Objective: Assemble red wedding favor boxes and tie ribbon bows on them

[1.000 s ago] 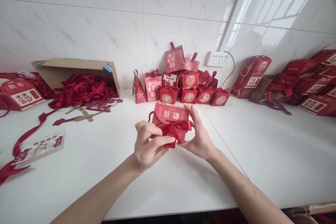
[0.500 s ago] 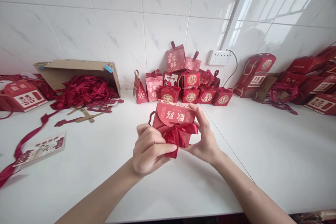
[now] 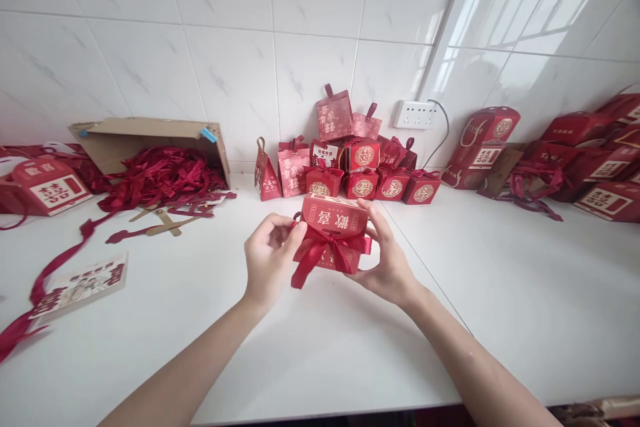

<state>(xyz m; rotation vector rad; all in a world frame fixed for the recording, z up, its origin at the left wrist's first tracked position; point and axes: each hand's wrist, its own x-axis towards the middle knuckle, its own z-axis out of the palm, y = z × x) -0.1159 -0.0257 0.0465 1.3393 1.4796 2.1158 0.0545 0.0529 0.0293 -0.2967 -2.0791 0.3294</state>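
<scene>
A red gift box (image 3: 334,217) with pale Chinese lettering, upside down to me, is held over the white table in the middle of the head view. Across its front runs a red satin ribbon bow (image 3: 331,244) with tails hanging down. My right hand (image 3: 387,257) grips the box's right side, thumb below and fingers at the top corner. At the left, my left hand (image 3: 274,250) pinches the bow's left loop between thumb and fingers, beside the box's left edge. A dark cord handle shows partly behind those fingers.
Several small red gift boxes (image 3: 361,185) stand stacked against the tiled wall, with a power socket (image 3: 415,115) to their right. Left, a cardboard box (image 3: 150,128) spills red ribbons (image 3: 163,177). A printed card (image 3: 80,283) lies nearer. More red boxes (image 3: 607,203) pile up at far right.
My left hand has moved up and left, from the ribbon tail at the box's lower front to the bow's left loop. The bow's tails now hang free.
</scene>
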